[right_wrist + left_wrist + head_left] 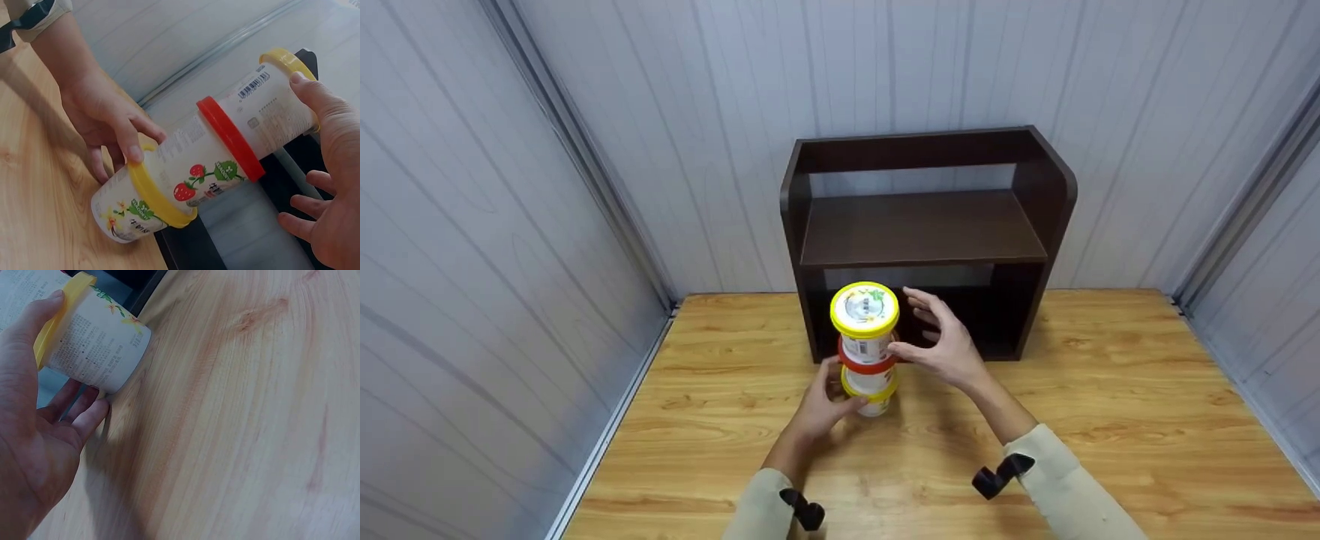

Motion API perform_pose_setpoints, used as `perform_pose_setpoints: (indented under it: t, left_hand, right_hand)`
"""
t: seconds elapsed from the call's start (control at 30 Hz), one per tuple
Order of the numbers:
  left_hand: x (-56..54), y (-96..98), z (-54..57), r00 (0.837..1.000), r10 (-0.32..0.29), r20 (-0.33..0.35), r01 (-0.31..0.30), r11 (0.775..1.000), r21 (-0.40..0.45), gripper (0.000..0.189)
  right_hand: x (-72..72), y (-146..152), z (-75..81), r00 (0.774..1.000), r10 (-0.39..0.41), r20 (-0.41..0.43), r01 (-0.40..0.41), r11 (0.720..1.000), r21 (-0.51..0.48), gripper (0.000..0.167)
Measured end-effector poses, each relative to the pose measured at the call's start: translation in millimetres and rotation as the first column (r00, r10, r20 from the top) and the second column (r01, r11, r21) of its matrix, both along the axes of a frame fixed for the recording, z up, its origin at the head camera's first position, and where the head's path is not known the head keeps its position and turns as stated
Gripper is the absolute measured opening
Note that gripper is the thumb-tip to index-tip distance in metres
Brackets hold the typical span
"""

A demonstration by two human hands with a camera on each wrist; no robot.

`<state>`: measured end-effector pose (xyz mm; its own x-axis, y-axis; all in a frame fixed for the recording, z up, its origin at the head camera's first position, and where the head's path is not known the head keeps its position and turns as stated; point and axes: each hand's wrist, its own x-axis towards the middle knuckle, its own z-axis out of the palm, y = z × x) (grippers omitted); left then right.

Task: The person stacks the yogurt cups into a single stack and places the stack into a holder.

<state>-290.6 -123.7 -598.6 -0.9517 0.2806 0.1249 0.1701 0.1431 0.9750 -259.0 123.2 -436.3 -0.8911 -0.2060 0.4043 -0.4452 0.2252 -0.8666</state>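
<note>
Three white printed paper tubs stand in one stack on the table. The lowest tub (101,343) has a yellow lid and vanilla flowers on its side. Strawberries decorate the middle tub (188,154), which has a red lid. On top is another tub (865,309) with a yellow lid. My left hand (819,409) grips the lowest tub from the left, thumb on its lid and fingers around the far side. Beside the top tub, my right hand (949,349) is spread, its thumb tip at the lid's edge in the right wrist view and its other fingers apart from the tub.
A dark brown two-level shelf (922,229) stands right behind the stack, against the pale panelled back wall (735,150). Wood-grain table (720,420) extends to both sides. Black straps (994,478) hang from the sleeves near both wrists.
</note>
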Motion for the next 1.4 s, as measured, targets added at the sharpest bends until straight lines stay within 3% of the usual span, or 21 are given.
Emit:
perform_pose_setpoints:
  t: [0.43,0.7,1.1,1.33,1.4]
  left_hand:
    - [0.1,1.4,2.1,0.999,-0.001,0.033,0.001,1.0,0.002,0.081]
    - [-0.7,2.0,2.1,1.0,-0.025,0.0,0.025,0.999,0.043,0.079]
    - [-0.8,0.4,-0.7,1.0,-0.001,0.012,0.001,1.0,0.022,0.079]
    - [0.1,0.3,-0.1,1.0,0.004,0.003,-0.005,1.0,0.008,0.08]
    - [-0.3,0.2,0.1,1.0,0.007,-0.002,-0.007,1.0,0.004,0.079]
  right_hand:
    - [0.1,18.0,-22.2,0.999,-0.019,0.029,0.02,1.0,-0.021,0.081]
    - [0.7,24.5,-40.0,0.997,-0.003,0.073,0.004,1.0,-0.013,0.083]
    - [5.1,26.5,-67.8,0.994,0.022,0.111,-0.023,1.0,0.013,0.083]
    - [-15.1,26.5,-119.8,0.995,0.054,0.089,-0.054,0.999,-0.004,0.086]
    - [-15.3,26.2,-123.7,0.992,0.079,0.099,-0.077,0.997,-0.027,0.086]
